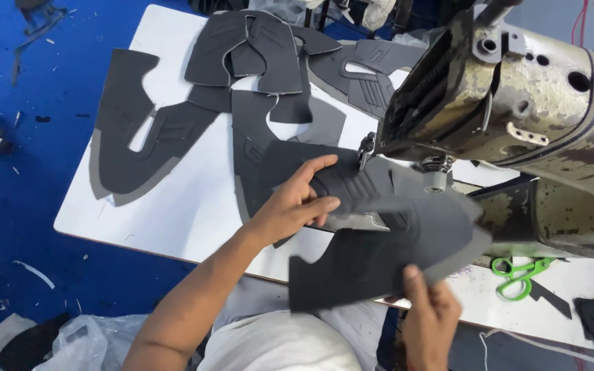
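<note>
on white table point(173, 220), dark grey embossed shoe panel point(379, 254), both hands' fingers point(311, 206) closed on it

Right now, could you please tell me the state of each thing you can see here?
Dark shoe upper piece: held by both hands at the machine.
Left hand: gripping its left part.
Right hand: pinching its lower edge.
Cut pieces: lying piled on the white table.
Green scissors: lying flat.
</note>
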